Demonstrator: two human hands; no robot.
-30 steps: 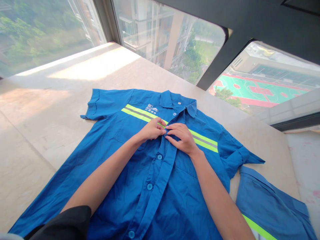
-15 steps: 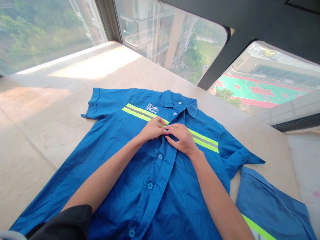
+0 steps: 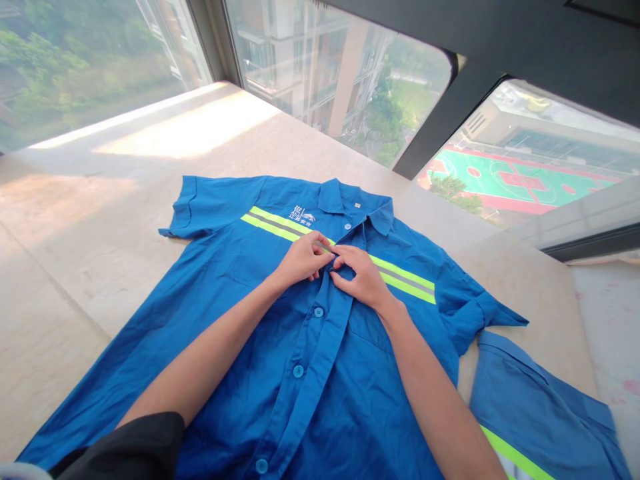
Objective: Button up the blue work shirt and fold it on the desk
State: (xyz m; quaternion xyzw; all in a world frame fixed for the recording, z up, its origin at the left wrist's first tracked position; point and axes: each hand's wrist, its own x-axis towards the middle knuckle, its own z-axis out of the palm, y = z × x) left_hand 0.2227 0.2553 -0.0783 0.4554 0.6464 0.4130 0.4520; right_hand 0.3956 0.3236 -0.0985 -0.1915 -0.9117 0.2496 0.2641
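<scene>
The left hand [image 3: 303, 259] and right hand [image 3: 363, 275] are meeting over the shirt [image 3: 370, 373], fingertips pinching its front opening at the chest. The forearms are slanting inward from below, the wrists bending slightly. The shirt is lying spread on the counter [image 3: 55, 247].

shirt [image 3: 215, 273]: 1 | other garment [image 3: 535, 393]: 1 | hands [image 3: 302, 259]: 2 | plainly visible buttons [image 3: 319, 312]: 4 | window panes [image 3: 340, 73]: 3
</scene>
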